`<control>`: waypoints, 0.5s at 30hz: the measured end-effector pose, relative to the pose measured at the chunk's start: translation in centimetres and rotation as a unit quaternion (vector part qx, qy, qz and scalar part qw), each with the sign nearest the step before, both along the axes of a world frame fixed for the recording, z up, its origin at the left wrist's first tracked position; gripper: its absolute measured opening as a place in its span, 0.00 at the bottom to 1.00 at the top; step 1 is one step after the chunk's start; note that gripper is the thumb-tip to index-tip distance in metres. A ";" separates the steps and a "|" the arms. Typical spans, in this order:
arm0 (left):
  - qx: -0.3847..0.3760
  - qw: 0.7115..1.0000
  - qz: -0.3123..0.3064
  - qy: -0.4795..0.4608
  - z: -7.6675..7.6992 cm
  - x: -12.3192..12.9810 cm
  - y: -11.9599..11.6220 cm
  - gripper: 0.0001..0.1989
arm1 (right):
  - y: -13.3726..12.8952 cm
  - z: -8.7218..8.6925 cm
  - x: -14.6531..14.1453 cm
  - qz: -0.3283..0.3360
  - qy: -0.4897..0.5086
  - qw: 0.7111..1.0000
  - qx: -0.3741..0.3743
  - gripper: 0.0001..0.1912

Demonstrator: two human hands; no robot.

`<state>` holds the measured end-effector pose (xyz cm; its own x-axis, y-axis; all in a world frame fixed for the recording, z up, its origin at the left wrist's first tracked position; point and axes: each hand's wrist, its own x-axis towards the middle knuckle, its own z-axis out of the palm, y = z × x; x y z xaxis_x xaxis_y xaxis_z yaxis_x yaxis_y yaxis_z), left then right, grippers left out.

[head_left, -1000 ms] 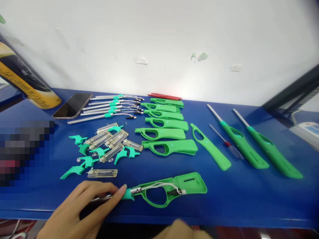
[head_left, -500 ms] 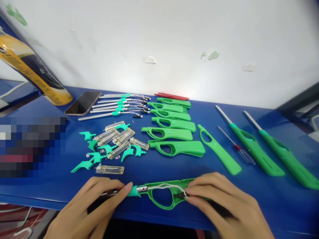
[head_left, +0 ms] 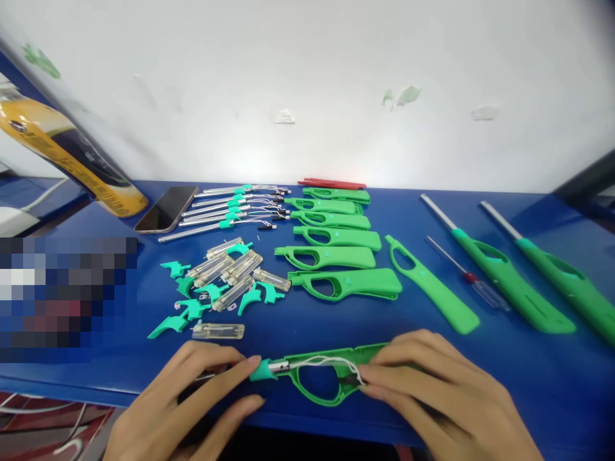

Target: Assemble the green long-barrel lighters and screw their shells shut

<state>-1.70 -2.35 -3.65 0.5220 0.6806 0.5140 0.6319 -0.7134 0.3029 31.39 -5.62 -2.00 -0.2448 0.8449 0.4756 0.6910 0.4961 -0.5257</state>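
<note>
Far left: loose teal triggers, clear fuel tanks and wired nozzle rods, unfitted. Left hand: finger on teal collar, thumb off it; grip otherwise hidden, can't tell. Collar's at mouth of open green half-shell, front centre; white wires laid along it, no tank or trigger visible inside. Right hand pinches the black igniter. Far right: two lighters look complete.

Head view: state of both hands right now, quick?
Left hand: open, touching the teal collar, thumb clear of it.
Right hand: closed, thumb and finger pinching the end of the black connector.
</note>
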 end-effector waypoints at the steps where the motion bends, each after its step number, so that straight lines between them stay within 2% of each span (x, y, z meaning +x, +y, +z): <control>1: -0.003 1.000 0.002 -0.005 -0.1 0.1 0.1 0.13 | 0.0 0.0 0.0 0.000 -0.006 1.000 0.004 0.12; 5: -0.024 0.999 0.017 -0.020 -0.5 0.4 0.0 0.10 | -0.2 0.0 -0.1 -0.007 -0.005 1.000 0.003 0.13; 15: -0.035 0.999 -0.018 0.005 -0.1 0.0 0.2 0.17 | -0.4 0.1 -0.1 -0.010 0.015 1.000 -0.019 0.11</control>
<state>-1.69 -2.14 -3.80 0.5515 0.6959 0.4598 0.6098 -0.7125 0.3470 31.33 -6.03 -1.90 -0.2143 0.8667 0.4504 0.6839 0.4623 -0.5644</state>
